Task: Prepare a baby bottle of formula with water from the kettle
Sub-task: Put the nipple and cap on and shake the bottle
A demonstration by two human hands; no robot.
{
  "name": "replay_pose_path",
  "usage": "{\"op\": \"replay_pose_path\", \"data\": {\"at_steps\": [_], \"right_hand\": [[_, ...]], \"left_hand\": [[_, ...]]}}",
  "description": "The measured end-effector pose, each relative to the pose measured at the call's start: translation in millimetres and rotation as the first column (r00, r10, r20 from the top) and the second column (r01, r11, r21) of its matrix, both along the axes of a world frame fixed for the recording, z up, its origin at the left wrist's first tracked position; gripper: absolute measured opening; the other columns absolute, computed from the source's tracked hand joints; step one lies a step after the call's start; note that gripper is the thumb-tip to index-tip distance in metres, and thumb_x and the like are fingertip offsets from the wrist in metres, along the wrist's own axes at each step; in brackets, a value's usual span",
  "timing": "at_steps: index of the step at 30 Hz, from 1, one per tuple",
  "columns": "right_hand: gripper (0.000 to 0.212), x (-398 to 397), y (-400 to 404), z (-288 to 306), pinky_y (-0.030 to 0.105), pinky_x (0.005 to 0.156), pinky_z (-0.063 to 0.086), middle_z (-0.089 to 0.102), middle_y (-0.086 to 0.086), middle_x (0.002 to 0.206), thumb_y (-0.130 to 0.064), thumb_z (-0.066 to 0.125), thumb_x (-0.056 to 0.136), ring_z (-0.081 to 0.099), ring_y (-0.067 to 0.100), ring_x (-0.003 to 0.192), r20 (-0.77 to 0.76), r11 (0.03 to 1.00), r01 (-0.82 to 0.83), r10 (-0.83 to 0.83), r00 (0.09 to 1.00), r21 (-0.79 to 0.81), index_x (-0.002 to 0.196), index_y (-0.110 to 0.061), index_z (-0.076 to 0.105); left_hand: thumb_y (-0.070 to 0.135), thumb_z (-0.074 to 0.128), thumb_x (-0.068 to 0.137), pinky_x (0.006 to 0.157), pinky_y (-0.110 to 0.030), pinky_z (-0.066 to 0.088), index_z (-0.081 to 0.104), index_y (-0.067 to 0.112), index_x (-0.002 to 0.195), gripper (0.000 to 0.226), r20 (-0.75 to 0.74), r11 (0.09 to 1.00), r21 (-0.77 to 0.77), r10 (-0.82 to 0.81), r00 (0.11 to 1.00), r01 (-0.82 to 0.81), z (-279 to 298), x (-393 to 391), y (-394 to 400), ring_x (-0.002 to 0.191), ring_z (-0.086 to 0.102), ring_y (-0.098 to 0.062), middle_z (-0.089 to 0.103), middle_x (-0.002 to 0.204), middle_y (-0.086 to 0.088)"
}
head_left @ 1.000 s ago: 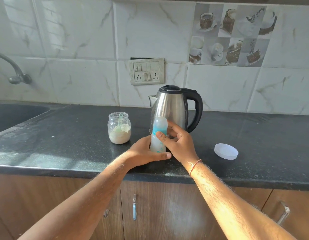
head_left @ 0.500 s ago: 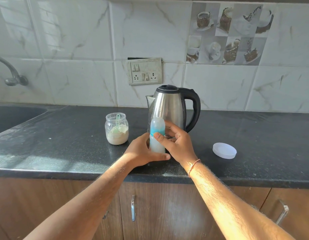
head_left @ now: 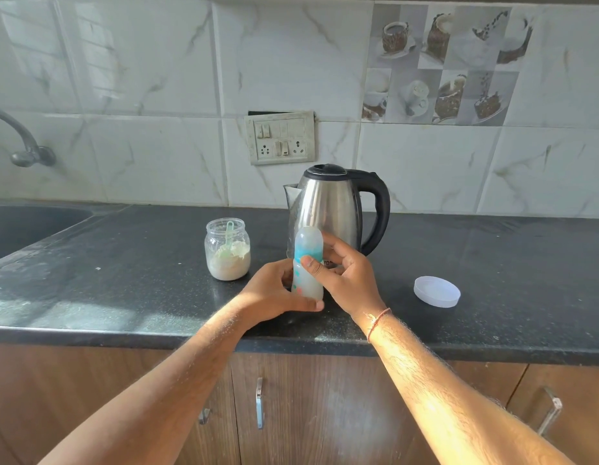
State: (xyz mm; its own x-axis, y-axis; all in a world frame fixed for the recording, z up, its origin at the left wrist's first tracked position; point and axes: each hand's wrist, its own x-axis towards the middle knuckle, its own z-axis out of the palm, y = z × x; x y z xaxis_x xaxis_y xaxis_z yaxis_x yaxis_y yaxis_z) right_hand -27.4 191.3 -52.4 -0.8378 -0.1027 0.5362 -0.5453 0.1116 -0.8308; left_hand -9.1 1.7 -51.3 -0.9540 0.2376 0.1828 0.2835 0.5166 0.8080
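A capped baby bottle (head_left: 307, 263) with a blue collar stands upright on the dark counter (head_left: 492, 270), right in front of the steel kettle (head_left: 328, 203). My left hand (head_left: 274, 295) wraps around its lower body. My right hand (head_left: 345, 273) grips the blue collar from the right, thumb across the front. A clear dome cap covers the top. Left of the kettle sits an open glass jar (head_left: 227, 255) of pale formula powder with a green scoop standing in it.
A white jar lid (head_left: 436, 292) lies flat on the counter to the right. A sink (head_left: 26, 226) and tap (head_left: 21, 142) are at far left. A switch and socket panel (head_left: 280, 137) is on the tiled wall behind the kettle. Cabinet doors with handles lie below.
Both hands stay on the bottle in the same spot. My right fingers have shifted slightly on the collar; the view has drifted a little.
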Motion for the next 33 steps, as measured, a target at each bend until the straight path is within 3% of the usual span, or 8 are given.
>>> {"op": "replay_pose_path", "data": {"at_steps": [5, 7, 11, 16, 20, 26, 30, 33], "right_hand": [[0.052, -1.0, -1.0, -0.5, 0.035, 0.093, 0.067, 0.078, -0.014, 0.13, -0.036, 0.087, 0.094, 0.074, 0.007, 0.12, -0.003, 1.0, -0.006, 0.006, 1.0, 0.017, 0.143, -0.032, 0.07], [0.051, 0.0, -0.6, 0.5, 0.031, 0.091, 0.066, 0.078, -0.015, 0.128, -0.033, 0.086, 0.094, 0.074, 0.005, 0.119, -0.008, 1.0, -0.004, 0.005, 1.0, 0.012, 0.142, -0.033, 0.07], [0.047, 3.4, -0.5, 3.3, 0.023, 0.085, 0.064, 0.077, -0.019, 0.128, -0.032, 0.086, 0.095, 0.073, 0.002, 0.118, -0.014, 1.0, -0.016, 0.016, 1.0, 0.005, 0.138, -0.039, 0.068], [0.047, 2.4, -0.2, 2.2, 0.029, 0.087, 0.066, 0.08, -0.015, 0.124, -0.029, 0.087, 0.094, 0.075, 0.005, 0.117, -0.002, 0.999, -0.023, 0.023, 1.0, -0.025, 0.138, -0.033, 0.072], [0.05, 0.6, -0.8, 2.0, 0.027, 0.088, 0.064, 0.08, -0.012, 0.125, -0.028, 0.087, 0.094, 0.074, 0.006, 0.12, -0.007, 1.0, -0.026, 0.026, 1.0, -0.014, 0.142, -0.03, 0.071], [0.045, 2.7, 0.7, 4.2, 0.022, 0.084, 0.063, 0.079, -0.023, 0.122, -0.032, 0.085, 0.095, 0.074, 0.001, 0.117, -0.017, 1.0, -0.022, 0.021, 1.0, -0.01, 0.137, -0.04, 0.068], [0.04, 4.4, 0.3, 5.4, 0.023, 0.086, 0.064, 0.076, -0.036, 0.115, -0.033, 0.081, 0.097, 0.073, -0.002, 0.116, -0.013, 1.0, -0.017, 0.017, 1.0, -0.011, 0.133, -0.045, 0.067], [0.04, 3.8, 0.5, 5.0, 0.031, 0.09, 0.066, 0.08, -0.023, 0.122, -0.029, 0.082, 0.099, 0.075, 0.006, 0.118, -0.007, 0.998, -0.046, 0.046, 0.999, -0.036, 0.134, -0.043, 0.069]], "left_hand": [[0.081, 0.097, 0.057, 0.097, -0.041, 0.066, 0.065, 0.041, 0.128, 0.088, 0.019, 0.993, -0.105, 0.053, 0.998, -0.051, -4.4, -4.8, 6.2, 0.105, 0.079, -0.007, 0.081, 0.113, 0.016], [0.076, 0.095, 0.068, 0.105, -0.043, 0.063, 0.064, 0.041, 0.134, 0.081, 0.073, 0.993, -0.111, -0.023, 0.997, 0.031, -2.0, -2.5, 1.4, 0.112, 0.078, -0.008, 0.081, 0.118, 0.016], [0.029, 0.093, 0.093, 0.116, -0.044, 0.058, 0.071, 0.027, 0.135, 0.048, 0.075, 0.994, 0.042, -0.105, 0.992, 0.102, -2.2, -0.2, -6.6, 0.118, 0.077, -0.011, 0.083, 0.122, 0.007], [0.059, 0.104, 0.061, 0.1, -0.042, 0.065, 0.073, 0.035, 0.119, 0.07, -0.038, 0.998, -0.011, 0.069, 0.997, -0.069, -4.4, -4.5, 7.2, 0.1, 0.079, -0.006, 0.084, 0.106, 0.014], [0.074, 0.099, 0.061, 0.101, -0.042, 0.065, 0.065, 0.039, 0.129, 0.084, 0.008, 0.999, -0.042, 0.031, 0.999, -0.03, -2.9, -3.7, 6.5, 0.107, 0.078, -0.004, 0.082, 0.115, 0.016], [0.017, 0.091, 0.093, 0.12, -0.041, 0.054, 0.068, 0.022, 0.137, 0.05, 0.084, 0.991, 0.026, -0.131, 0.988, 0.13, 0.6, -1.2, -7.7, 0.122, 0.076, -0.009, 0.082, 0.127, 0.005], [0.007, 0.088, 0.094, 0.117, -0.038, 0.056, 0.07, 0.015, 0.135, 0.045, 0.114, 0.982, 0.117, -0.161, 0.98, 0.148, -0.6, -4.1, -12.5, 0.124, 0.077, -0.016, 0.083, 0.128, 0.0], [0.006, 0.093, 0.089, 0.108, -0.034, 0.059, 0.074, 0.015, 0.129, 0.046, 0.09, 0.982, 0.141, -0.137, 0.987, 0.123, -1.6, -3.2, -7.8, 0.117, 0.08, -0.016, 0.085, 0.121, 0.001]]}}
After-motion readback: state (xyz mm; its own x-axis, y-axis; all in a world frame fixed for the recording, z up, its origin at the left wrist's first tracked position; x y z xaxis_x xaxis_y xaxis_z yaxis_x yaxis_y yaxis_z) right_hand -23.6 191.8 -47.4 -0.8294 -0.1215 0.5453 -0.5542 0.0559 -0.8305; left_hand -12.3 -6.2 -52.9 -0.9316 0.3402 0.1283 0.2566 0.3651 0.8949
